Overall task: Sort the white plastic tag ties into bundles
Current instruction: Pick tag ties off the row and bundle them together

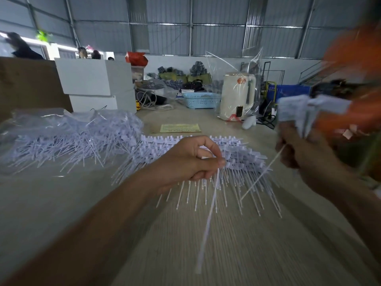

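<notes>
On the table [61, 203], a loose heap of tag ties [68, 139] lies at left, partly on a plastic bag [41, 116], with the fanned row of ties [237, 162] just to its right, in front of a paper slip [180, 128]. The left hand [185, 162] sits over that row, the right hand [296, 149] farther right holding a bundle [296, 110]. Behind stand stacked boxes [97, 83], a basket [201, 100] and, right of it, a kettle [237, 96].

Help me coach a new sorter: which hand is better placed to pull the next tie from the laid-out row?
Probably the left. The left hand hangs right over the laid-out row of ties, already pinching one tie. The right hand is off to the side, gripping the gathered bundle.
</notes>
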Demonstrator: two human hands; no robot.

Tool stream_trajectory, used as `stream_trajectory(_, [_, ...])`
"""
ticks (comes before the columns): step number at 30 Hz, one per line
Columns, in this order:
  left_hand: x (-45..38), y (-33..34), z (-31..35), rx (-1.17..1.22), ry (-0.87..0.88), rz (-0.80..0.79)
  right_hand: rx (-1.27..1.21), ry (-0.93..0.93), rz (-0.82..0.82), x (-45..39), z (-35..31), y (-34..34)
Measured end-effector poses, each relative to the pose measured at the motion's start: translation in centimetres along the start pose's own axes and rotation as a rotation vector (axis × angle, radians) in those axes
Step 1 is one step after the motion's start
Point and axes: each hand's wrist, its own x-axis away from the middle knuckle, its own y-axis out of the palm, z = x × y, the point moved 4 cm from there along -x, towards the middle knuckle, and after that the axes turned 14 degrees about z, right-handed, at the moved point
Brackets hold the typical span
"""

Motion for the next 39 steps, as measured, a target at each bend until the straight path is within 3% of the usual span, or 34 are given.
stream_trajectory(4, [-0.1, 0.0, 0.1, 0.057, 0.095, 0.131, 0.070, 0.071, -0.308, 3.7, 1.3, 5.2])
stream_trajectory(9, [-0.1, 0.4, 0.1, 0.120, 0.126, 0.178, -0.117, 0.104, -0.373, 6.2, 0.8, 8.3])
stream_trajectory(16, [-0.2, -0.2, 0.7, 0.136, 0.147, 0.185, -0.140, 0.133, -0.387, 6.1, 0.9, 8.2])
stream_trajectory(20, [0.1, 0.0, 1.5, -0.054, 0.334, 0.380, -0.109, 0.119, -0.301, 5.4, 0.8, 7.5])
stream_trajectory(22, [0.2, 0.5, 1.4, -0.041, 0.268, 0.439, -0.159, 0.145, -0.204, 4.8, 0.6, 6.8])
stream_trajectory(25, [0.3, 3.7, 0.0, -0.142, 0.029, 0.235, -0.296, 0.175, -0.063, 4.5, -0.2, 6.4])
stream_trajectory(27, [1.0, 6.6, -0.8, -0.227, 0.016, 0.073, -0.411, 0.206, -0.020, 4.8, -0.6, 6.6])
stream_trajectory(29, [1.2, 8.1, -1.4, -0.217, 0.039, 0.056, -0.481, 0.232, -0.002, 5.2, -0.8, 6.7])
stream_trajectory(34, [0.9, 7.3, -1.4, -0.171, 0.117, 0.232, -0.396, 0.204, -0.070, 5.3, -0.8, 6.7])
stream_trajectory(39, [1.1, 7.5, -1.1, -0.135, 0.175, 0.327, -0.612, 0.267, -0.217, 5.3, -0.9, 7.4])
